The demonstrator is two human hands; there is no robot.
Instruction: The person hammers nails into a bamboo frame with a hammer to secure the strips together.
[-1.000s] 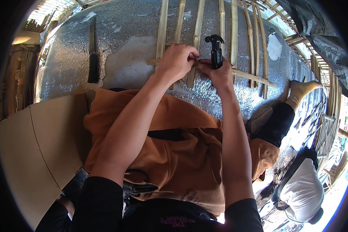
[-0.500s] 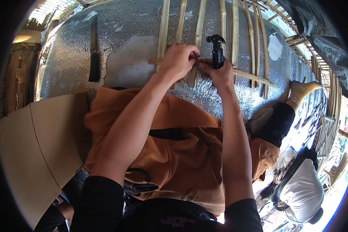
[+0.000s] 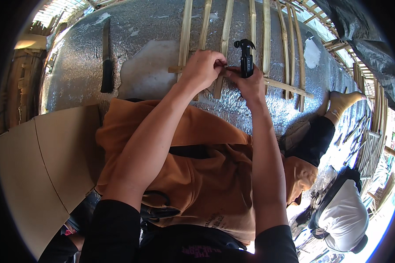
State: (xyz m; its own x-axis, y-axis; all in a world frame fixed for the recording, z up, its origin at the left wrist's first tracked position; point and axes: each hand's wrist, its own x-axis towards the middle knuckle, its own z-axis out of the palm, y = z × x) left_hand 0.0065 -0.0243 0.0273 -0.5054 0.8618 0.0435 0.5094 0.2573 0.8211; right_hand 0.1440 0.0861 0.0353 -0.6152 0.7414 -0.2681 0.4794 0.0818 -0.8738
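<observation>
Thin bamboo slats (image 3: 184, 30) lie side by side, with a crosswise slat (image 3: 289, 87) running across their near ends. My left hand (image 3: 202, 68) is closed over this crosswise slat, its thumb and fingertips pinched together. Whatever they pinch is too small to make out. Close against those fingertips is my right hand (image 3: 251, 84), closed around a black multi-tool hammer (image 3: 247, 63) with its claw head pointing up and away from me. The right thumb and forefinger reach toward the same spot on the slats.
A silvery foil sheet (image 3: 140, 33) covers the work surface. A long dark-handled knife (image 3: 107, 65) lies at the left, above a cardboard sheet (image 3: 66, 144). Brown cloth (image 3: 210, 171) covers my lap. A foot (image 3: 344, 103) rests at the right; a person in white (image 3: 344, 215) is behind it.
My hands and the hammer hold nearly the same place. At the lower left edge, another person's arm has shifted slightly.
</observation>
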